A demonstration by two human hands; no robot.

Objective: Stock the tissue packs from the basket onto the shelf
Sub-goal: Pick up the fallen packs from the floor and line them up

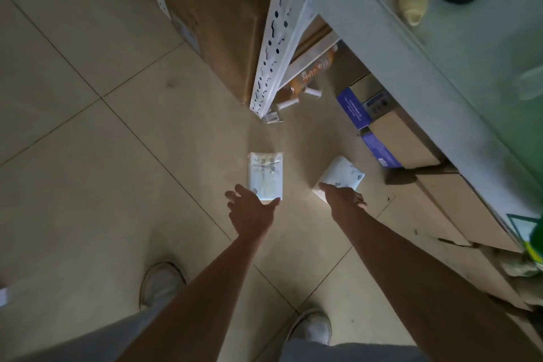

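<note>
Head view: left pack [266,175] and right pack [342,173] lay on floor [88,132] near shelf [367,26], left hand [252,210] spread wide at left pack's near end, right hand [343,198] over right pack with grip undeterminable, so an edge-only pinch would probably let slick wrap slip.

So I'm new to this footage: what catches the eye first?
Two white tissue packs lie on the tiled floor mid-frame, the left pack and the right pack. The left hand and the right hand reach down to their near edges. A grey metal shelf slants across the upper right.
</note>
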